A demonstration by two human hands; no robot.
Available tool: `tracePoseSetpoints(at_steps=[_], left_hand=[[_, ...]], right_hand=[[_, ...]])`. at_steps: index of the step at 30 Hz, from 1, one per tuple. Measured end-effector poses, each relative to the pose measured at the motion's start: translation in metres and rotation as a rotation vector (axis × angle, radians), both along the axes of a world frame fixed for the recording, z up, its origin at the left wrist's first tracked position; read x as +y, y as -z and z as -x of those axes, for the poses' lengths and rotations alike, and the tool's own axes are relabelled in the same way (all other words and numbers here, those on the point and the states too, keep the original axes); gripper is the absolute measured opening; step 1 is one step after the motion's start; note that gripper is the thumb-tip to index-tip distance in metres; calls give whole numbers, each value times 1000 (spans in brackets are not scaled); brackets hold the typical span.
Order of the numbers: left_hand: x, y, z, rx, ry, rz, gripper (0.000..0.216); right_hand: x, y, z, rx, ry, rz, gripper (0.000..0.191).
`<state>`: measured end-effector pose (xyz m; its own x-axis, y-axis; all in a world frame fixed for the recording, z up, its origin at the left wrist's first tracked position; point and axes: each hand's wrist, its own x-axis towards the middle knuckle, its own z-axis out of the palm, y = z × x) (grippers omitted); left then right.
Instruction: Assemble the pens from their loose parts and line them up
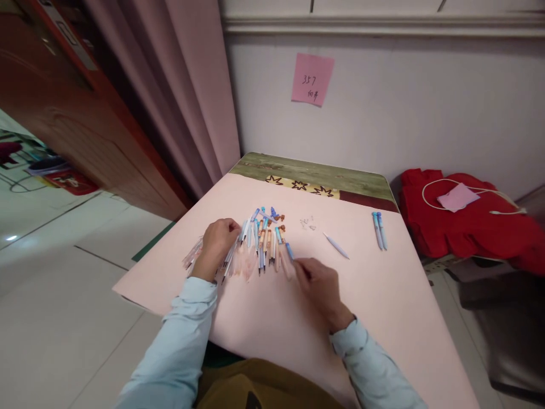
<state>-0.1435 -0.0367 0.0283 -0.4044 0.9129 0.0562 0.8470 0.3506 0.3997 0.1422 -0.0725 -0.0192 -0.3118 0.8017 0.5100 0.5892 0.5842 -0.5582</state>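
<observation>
Closest to us, two pale blue sleeves reach forward over a table point(383, 318) covered with a pale pink sheet, seen from the head camera, the only view we have.

Our left hand point(216, 245) lies on the left part of a spread of pens point(261, 241) near the middle of the sheet. Its fingers curl down over the pens there, and several barrels stick out from under the palm on both sides. We cannot tell whether it grips any one of them or only presses on them.

Our right hand point(320, 282) sits just right of the spread, with thumb and fingertips pinched together on the lower end of a blue pen point(289, 251) at the spread's right edge. That pen lies slanted, touching its neighbours.

Most of the pens lie roughly parallel, with blue and orange tops pointing away from us. Beyond them rest some tiny loose parts point(307, 223), too small for us to make out.

Further right, apart from the spread, a single white pen point(336, 246) lies slanted on the sheet. Well to the right, a pair of blue pens point(380, 230) lies side by side.

On the wall behind we see a pink note point(312, 79), and a red cloth point(468, 224) sits beside the table.
</observation>
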Motion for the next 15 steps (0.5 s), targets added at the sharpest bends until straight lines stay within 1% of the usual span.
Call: tracePoseSetpoints(at_steps=[3, 5, 6, 9, 12, 13, 15], left_hand=[[9, 3, 0, -26, -51, 20, 11], [13, 3, -2, -18, -82, 13, 11], [15, 3, -3, -14, -82, 2, 11], [18, 3, -11, -46, 8, -20, 12], [19, 3, -21, -90, 110, -1, 17], [19, 3, -23, -87, 130, 5, 18], [18, 1, -27, -61, 149, -5, 19]], right_hand=[[-10, 13, 13, -71, -166, 54, 25], [-9, 20, 14, -44, -196, 112, 23], [-7, 22, 14, -8, -183, 145, 22], [-3, 24, 13, 94, -103, 214, 20], [3, 18, 8, 111, -20, 191, 20], [6, 15, 3, 102, 37, 159, 20], [16, 9, -10, 69, 212, 77, 22]])
